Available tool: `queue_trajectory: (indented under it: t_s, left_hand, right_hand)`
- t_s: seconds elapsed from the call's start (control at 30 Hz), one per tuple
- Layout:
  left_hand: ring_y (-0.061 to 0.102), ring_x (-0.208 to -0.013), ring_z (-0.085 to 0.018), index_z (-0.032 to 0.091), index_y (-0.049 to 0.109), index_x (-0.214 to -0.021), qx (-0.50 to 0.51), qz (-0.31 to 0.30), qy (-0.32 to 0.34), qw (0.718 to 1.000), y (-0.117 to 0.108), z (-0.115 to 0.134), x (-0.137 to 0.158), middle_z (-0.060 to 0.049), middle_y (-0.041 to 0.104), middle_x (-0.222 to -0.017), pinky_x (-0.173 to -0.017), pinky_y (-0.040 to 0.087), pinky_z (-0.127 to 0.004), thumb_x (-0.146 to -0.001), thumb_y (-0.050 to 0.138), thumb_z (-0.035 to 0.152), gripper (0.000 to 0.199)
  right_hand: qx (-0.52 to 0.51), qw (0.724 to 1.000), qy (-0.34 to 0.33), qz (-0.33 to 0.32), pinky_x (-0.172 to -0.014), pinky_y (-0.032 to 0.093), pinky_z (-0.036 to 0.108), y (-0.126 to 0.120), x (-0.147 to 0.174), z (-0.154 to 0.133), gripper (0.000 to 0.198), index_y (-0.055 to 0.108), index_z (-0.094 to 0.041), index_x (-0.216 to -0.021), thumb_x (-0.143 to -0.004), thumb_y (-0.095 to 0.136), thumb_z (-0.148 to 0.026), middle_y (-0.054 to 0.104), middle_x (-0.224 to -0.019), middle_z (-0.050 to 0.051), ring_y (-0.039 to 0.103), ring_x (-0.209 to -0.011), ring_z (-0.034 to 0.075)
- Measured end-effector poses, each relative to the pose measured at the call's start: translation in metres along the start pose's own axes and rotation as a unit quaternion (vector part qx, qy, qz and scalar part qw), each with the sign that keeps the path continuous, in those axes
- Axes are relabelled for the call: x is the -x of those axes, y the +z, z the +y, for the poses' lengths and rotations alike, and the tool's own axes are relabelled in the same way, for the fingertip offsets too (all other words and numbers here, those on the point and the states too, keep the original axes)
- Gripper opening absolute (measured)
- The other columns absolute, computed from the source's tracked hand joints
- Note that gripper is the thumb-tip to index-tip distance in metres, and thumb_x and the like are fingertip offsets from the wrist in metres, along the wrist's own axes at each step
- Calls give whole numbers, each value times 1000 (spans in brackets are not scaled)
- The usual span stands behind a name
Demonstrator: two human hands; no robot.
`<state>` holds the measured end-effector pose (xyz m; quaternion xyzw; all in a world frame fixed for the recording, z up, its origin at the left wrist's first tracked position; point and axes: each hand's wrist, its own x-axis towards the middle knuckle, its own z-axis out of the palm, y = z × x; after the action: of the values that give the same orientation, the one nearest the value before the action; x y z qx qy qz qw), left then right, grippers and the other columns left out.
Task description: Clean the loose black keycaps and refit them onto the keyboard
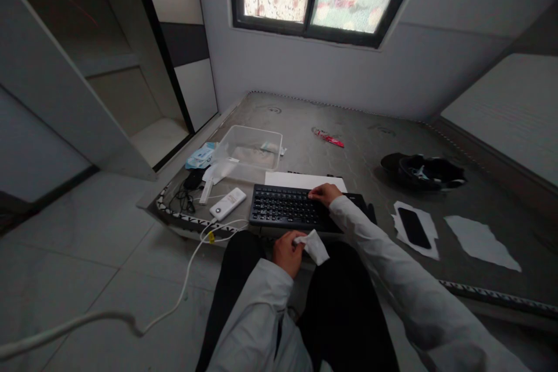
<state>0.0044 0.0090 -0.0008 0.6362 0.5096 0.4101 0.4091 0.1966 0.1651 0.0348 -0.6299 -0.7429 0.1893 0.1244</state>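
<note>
In the head view, pinching a crumpled white cloth (317,248) between the thumb and curled fingers of the left hand (288,252), on the near side of the black keyboard (283,207), apparently clear of it. Reaching onto the right half with the right hand (325,193), fingers bunched — impossible to tell whether gripping anything. Keyboard placement: near the front edge of the grey padded surface (296,113), just right of a white power bank (228,204). Seemingly mid-work on the keyboard — how much done, how much left, not readable here.
</note>
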Motion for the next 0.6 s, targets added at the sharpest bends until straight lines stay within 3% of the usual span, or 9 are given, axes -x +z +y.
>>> queue_trajectory:
  t_s: [0.13,0.3,0.4,0.6]
  left_hand:
    - [57,-72,-12,21,64,-87,-6,0,0,1000,0,1,0,0,65,-83,-58,43,-19,-74,50,15,20]
    - [57,-76,-12,20,63,-88,0,-8,-2,1000,0,1,0,0,65,-85,-60,43,-19,-74,49,12,22]
    - [57,-74,-12,20,64,-88,0,-8,-6,1000,-2,1,1,0,65,-84,-59,43,-19,-73,48,11,23]
    - [57,-74,-12,21,64,-87,-7,0,-11,1000,-1,-1,0,0,65,-83,-58,43,-19,-73,49,12,22]
  right_hand:
    - [52,998,-13,33,-63,41,23,6,1,0,13,71,-27,-72,-64,66,-35,70,-70,0,62,-68,17]
    - [-10,998,31,59,-60,41,22,11,2,3,22,70,-24,-75,-61,67,-41,68,-68,-1,60,-65,14]
    - [-31,997,60,44,-54,38,20,8,-1,5,29,69,-22,-75,-57,68,-45,64,-64,-2,57,-60,12]
    - [-28,998,57,-14,-53,36,21,-1,-7,6,28,70,-23,-70,-55,69,-47,62,-61,-3,55,-58,11]
